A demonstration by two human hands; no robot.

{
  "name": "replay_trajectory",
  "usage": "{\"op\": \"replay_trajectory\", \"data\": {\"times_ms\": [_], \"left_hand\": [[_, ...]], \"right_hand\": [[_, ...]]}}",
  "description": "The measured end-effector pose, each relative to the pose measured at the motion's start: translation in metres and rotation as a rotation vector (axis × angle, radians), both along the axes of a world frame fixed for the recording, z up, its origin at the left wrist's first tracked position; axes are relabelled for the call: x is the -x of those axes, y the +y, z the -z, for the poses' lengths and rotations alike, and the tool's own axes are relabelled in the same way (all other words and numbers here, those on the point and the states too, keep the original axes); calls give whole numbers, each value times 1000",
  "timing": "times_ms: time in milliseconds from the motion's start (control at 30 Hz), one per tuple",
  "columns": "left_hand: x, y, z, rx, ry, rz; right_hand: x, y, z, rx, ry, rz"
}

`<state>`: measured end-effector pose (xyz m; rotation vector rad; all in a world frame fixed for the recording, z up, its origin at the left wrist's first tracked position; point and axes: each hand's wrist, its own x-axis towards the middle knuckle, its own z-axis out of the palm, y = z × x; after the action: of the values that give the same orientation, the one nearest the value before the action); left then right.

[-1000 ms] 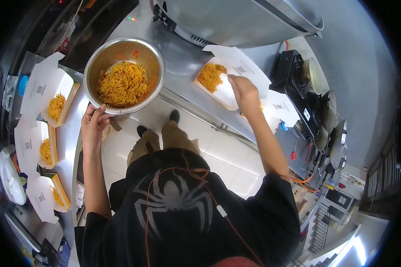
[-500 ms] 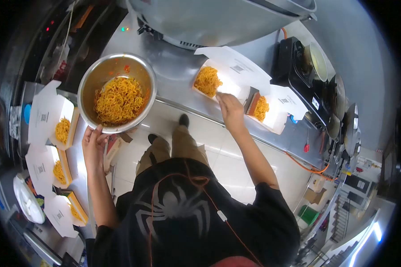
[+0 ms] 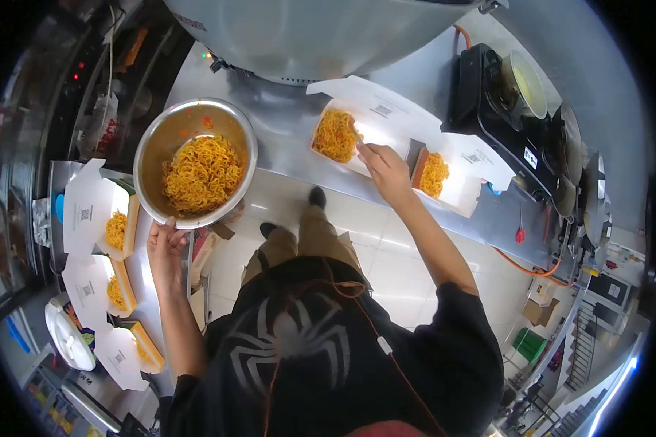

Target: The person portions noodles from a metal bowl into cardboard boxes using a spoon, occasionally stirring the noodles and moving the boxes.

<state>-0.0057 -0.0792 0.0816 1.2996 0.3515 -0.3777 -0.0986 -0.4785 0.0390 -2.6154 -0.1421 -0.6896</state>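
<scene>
My left hand (image 3: 166,251) grips the near rim of a metal mixing bowl (image 3: 144,200), fingers closed at its edge. Orange noodles (image 3: 202,175) lie in the bowl, with red sauce smears on its wall. Over the counter, my right hand (image 3: 386,169) is closed on a thin utensil (image 3: 356,134) whose kind I cannot make out. The utensil's tip touches or nearly touches the noodles (image 3: 334,136) in an open white takeaway box (image 3: 375,133). Just right of that hand, another open box (image 3: 461,191) contains a smaller noodle portion (image 3: 434,175).
Several open boxes with noodles, one at the front (image 3: 116,357), line the left counter beside a white lidded tub (image 3: 69,339). A large grey vessel (image 3: 321,40) stands at the back. A black portable stove (image 3: 481,102) bearing a pan (image 3: 523,84) is at right.
My right hand has shifted slightly right and down, and the utensil in it now shows at the left box's noodles. The noodles there look more spread. My left hand keeps holding the bowl.
</scene>
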Motion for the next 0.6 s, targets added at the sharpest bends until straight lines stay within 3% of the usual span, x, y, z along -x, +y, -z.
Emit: {"op": "replay_trajectory", "data": {"times_ms": [100,267,300,367,400,433,533,600], "left_hand": [[4,-3,4,-6,21,10],[8,-16,5,-5,31,26],[9,-8,29,50,5,17],[7,-15,25,-170,8,70],[3,-23,16,-160,12,96],[1,-27,16,-142,29,92],[1,-36,4,-42,44,56],[2,-33,16,-17,-4,74]], "right_hand": [[-4,-6,-12,-27,28,-15],[-5,3,-10,-823,-23,542],[-1,-5,15,-999,-51,614],[-1,-26,59,-1201,-3,568],[2,-42,75,-1465,95,497],[-2,-38,57,-1526,195,542],[-4,-43,26,-1337,629,317],[-8,-58,31,-726,734,266]]}}
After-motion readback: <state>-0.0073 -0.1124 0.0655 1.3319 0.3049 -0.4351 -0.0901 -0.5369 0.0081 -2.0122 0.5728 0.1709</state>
